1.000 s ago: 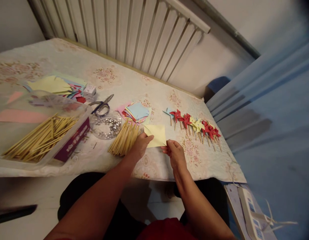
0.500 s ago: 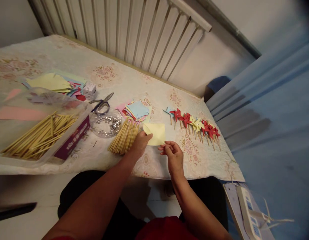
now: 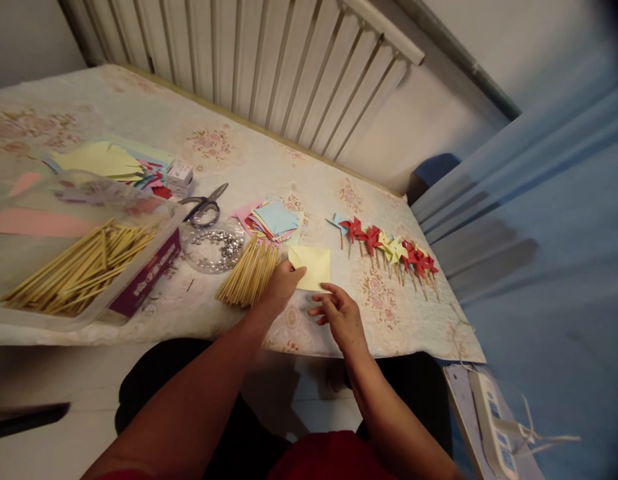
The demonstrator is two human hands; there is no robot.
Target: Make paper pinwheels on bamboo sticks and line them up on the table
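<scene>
A square of yellow paper point(image 3: 313, 265) is pinched at its left side between the thumb and fingers of my left hand point(image 3: 285, 283). My right hand point(image 3: 341, 313) is at the lower right edge of the paper, fingers apart, with the index fingertip at or very near that edge. Just left of my left hand lies a bundle of thin wooden sticks point(image 3: 246, 277). Behind the paper is a pile of coloured paper squares point(image 3: 276, 220), a blue one on top. Finished paper pinwheels point(image 3: 389, 247) in blue, red and yellow lie in a row to the right.
At the left stands a clear plastic box point(image 3: 163, 230) with more sticks point(image 3: 83, 267). Beside it are a round dish of small metal fasteners point(image 3: 213, 250), scissors point(image 3: 206, 205), a small white box point(image 3: 180, 177) and cut paper point(image 3: 99, 160). A power strip point(image 3: 493, 423) sits at lower right.
My right hand has slid slightly left and down along the paper's lower edge, its fingers spreading. My left hand keeps its pinch on the yellow paper.
</scene>
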